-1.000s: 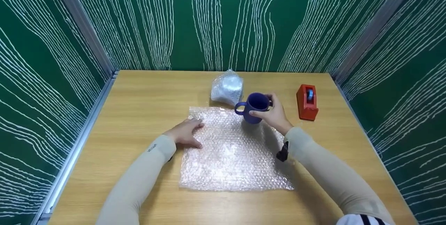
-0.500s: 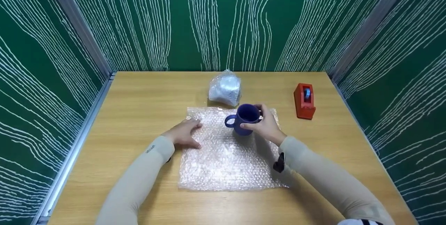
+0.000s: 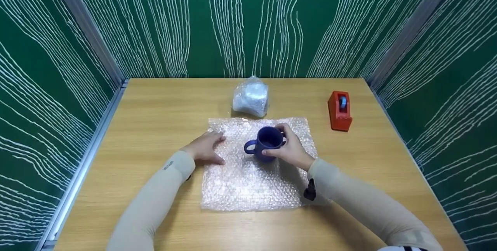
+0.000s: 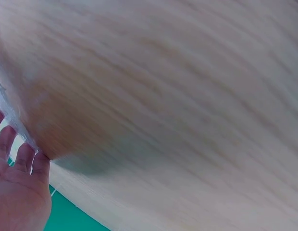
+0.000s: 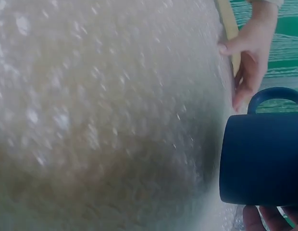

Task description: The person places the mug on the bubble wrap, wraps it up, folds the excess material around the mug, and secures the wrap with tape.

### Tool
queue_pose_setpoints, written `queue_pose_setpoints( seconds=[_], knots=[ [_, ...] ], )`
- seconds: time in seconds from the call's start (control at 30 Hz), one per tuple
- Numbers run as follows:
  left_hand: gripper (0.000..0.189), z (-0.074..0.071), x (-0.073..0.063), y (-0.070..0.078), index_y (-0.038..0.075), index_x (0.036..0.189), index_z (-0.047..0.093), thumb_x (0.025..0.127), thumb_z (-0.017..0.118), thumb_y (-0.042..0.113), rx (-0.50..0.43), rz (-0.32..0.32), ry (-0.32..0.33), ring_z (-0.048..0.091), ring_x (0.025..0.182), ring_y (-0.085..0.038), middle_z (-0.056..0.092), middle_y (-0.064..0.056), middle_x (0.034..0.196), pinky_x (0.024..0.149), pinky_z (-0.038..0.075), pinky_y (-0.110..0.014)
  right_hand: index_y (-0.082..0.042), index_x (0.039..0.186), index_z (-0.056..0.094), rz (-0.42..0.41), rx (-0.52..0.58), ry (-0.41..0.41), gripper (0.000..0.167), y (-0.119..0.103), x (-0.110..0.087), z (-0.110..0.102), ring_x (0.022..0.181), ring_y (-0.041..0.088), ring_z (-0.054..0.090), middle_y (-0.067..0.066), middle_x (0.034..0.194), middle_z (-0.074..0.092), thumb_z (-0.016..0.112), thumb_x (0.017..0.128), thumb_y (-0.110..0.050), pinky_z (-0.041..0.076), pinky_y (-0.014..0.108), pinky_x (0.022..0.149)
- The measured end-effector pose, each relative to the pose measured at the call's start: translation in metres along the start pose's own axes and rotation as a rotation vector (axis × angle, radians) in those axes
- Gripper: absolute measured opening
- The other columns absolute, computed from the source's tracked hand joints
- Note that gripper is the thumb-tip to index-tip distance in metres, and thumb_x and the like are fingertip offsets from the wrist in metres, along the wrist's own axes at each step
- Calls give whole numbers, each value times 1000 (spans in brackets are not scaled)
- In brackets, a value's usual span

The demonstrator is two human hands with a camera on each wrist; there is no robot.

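Note:
My right hand (image 3: 292,150) grips a dark blue mug (image 3: 261,150) from its right side, thumb in front and fingers behind. The mug's mouth faces up, and one handle points left. A square sheet of clear bubble wrap (image 3: 240,189) lies flat on the table under the mug. Whether the mug's base touches the sheet, I cannot tell. My left hand (image 3: 205,149) rests at the sheet's left edge with fingers spread. In the left wrist view, the left hand's fingertips (image 4: 41,161) touch the sheet's edge. The right wrist view shows the mug (image 5: 264,159) side-on, close to the bubble wrap.
A bubble-wrapped bundle (image 3: 251,97) stands behind the sheet. At the back right of the wooden table (image 3: 155,103) is a red tape dispenser (image 3: 339,113) with a roll in it. Green walls with white streaks enclose the table's back and sides.
My right hand has carried the mug leftward and toward me, from the sheet's back right to nearer its middle. The left hand has stayed at the sheet's left edge.

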State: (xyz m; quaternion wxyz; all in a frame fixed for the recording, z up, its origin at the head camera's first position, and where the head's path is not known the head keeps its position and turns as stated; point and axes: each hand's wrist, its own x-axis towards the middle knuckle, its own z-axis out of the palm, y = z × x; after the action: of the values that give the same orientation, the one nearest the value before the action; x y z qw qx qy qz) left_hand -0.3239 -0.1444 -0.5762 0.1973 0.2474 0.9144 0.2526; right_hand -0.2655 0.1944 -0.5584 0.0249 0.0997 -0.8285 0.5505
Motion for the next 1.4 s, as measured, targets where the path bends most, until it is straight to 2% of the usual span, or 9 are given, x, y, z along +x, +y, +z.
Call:
queue_pose_setpoints(
  seconds=[0.2,0.47,0.63,0.9,1.2,1.4],
  knots=[
    [101,-1,1,1,7,161,50,78,97,39,13,19,20,32,163,-42,38,-21,174,136,24,-51,-4,132,58,-9,-7,-31,79,-2,-6,3,122,36,63,19,128,66,103,67,-10,53,54,107],
    [100,-2,1,1,8,162,49,79,96,41,18,16,18,31,163,-41,37,-20,174,136,25,-51,-6,131,57,4,-45,-49,80,3,-11,6,121,34,64,15,128,66,104,66,-16,48,51,113],
    [100,-1,3,-1,9,162,50,79,96,42,24,13,13,29,164,-40,35,-18,176,136,24,-51,-5,132,56,3,-29,-48,82,5,-14,8,123,34,62,16,129,65,104,66,-15,46,51,115],
    [99,-2,0,0,8,161,50,80,96,42,11,20,14,29,164,-41,35,-18,176,136,24,-51,-6,135,56,1,-45,-46,86,5,-17,12,125,37,63,16,131,67,105,65,-16,44,57,119],
    [100,-1,0,-3,9,162,49,81,94,45,77,38,-2,28,164,-41,35,-18,176,136,24,-52,-6,132,56,-8,-59,-59,84,10,-18,14,123,37,64,17,129,68,105,65,-17,44,60,118],
    [90,-8,1,0,8,156,56,82,93,42,99,43,-11,30,164,-42,38,-17,175,135,26,-53,-5,131,55,-19,-71,-65,84,10,-18,13,123,39,65,18,129,68,105,65,-18,45,62,117]
  ],
)
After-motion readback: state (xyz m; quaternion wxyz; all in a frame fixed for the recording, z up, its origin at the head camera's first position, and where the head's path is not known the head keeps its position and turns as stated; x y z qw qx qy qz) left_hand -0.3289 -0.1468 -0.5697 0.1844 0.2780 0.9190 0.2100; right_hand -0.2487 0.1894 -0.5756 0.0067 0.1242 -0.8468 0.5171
